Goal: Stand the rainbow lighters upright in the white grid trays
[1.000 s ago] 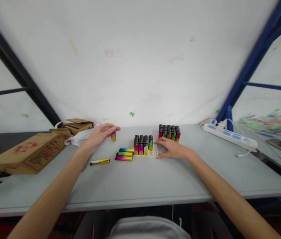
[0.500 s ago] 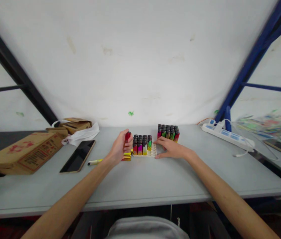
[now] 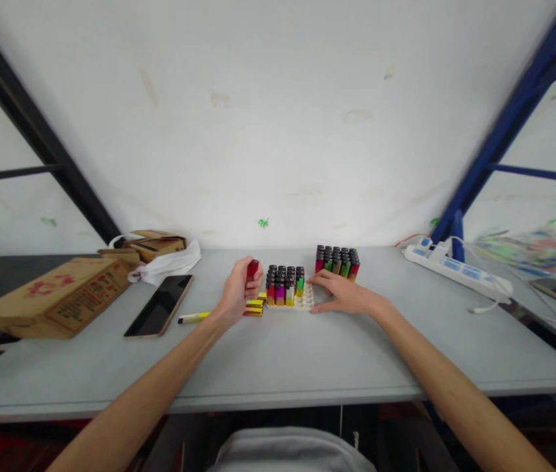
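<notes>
My left hand (image 3: pixel 241 288) is closed around a red lighter (image 3: pixel 252 269), its top end showing above the fist. Just right of it stands a white tray (image 3: pixel 309 300) with round holes, its left part filled with upright lighters (image 3: pixel 280 292) in red, purple, yellow and green. At the tray's right edge rests my right hand (image 3: pixel 344 292), thumb and fingers spread apart. A few yellow lighters (image 3: pixel 254 307) lie under and beside my left hand. Behind my right hand is a second block of upright black-topped lighters (image 3: pixel 337 261), its lower part partly hidden by that hand.
On the left are a phone (image 3: pixel 160 307), a cardboard box (image 3: pixel 61 295), a smaller opened box (image 3: pixel 157 247) and a white cloth (image 3: pixel 172 264). A yellow-and-white pen-like object (image 3: pixel 194 317) lies near the phone. A power strip (image 3: pixel 457 269) with cables sits at right.
The whole view has shifted slightly. My left hand still grips the red lighter, and my right hand stays at the tray's edge; the lighters in the tray look unchanged.
</notes>
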The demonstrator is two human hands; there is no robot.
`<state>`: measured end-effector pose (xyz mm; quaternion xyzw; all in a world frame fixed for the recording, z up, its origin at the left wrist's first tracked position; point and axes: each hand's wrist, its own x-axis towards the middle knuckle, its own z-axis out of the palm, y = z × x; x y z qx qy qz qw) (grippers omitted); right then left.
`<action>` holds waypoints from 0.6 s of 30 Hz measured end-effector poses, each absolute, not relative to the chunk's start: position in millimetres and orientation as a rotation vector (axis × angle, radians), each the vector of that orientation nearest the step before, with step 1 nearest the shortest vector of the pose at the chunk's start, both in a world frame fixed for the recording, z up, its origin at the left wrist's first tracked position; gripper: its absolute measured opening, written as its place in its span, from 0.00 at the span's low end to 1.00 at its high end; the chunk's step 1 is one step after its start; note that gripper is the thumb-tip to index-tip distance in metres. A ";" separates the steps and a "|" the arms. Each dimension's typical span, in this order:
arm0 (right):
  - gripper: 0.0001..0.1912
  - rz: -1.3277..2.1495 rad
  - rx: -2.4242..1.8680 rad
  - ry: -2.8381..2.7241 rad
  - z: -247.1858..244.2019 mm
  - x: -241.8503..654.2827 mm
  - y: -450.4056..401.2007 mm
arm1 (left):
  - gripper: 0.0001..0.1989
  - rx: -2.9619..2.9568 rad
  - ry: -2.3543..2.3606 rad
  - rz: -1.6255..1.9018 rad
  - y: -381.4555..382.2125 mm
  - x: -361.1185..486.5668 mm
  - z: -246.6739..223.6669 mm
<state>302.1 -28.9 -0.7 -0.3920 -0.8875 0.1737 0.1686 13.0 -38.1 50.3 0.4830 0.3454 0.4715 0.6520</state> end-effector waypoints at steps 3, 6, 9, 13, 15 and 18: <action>0.41 0.503 -1.112 -2.515 0.2 301.3 -29.4 | 0.20 1.218 0.751 1.126 -35.9 13.7 56.1; 0.42 0.499 -1.123 -2.515 1.8 300.1 -30.0 | 0.16 1.438 0.713 1.174 -37.4 18.9 68.8; 0.43 0.491 -1.126 -2.517 3.0 299.3 -30.4 | 0.17 1.717 0.745 1.141 -42.5 28.8 85.7; 0.42 0.491 -1.099 -2.501 3.0 299.5 -30.9 | 0.17 2.190 0.734 1.019 -44.1 42.8 98.3; 0.41 0.488 -1.093 -2.500 2.3 299.8 -30.8 | 0.14 2.340 0.676 0.953 -40.1 47.3 96.5; 0.41 0.480 -1.107 -2.510 0.5 300.2 -29.6 | 0.11 2.400 0.644 0.850 -32.6 50.1 90.1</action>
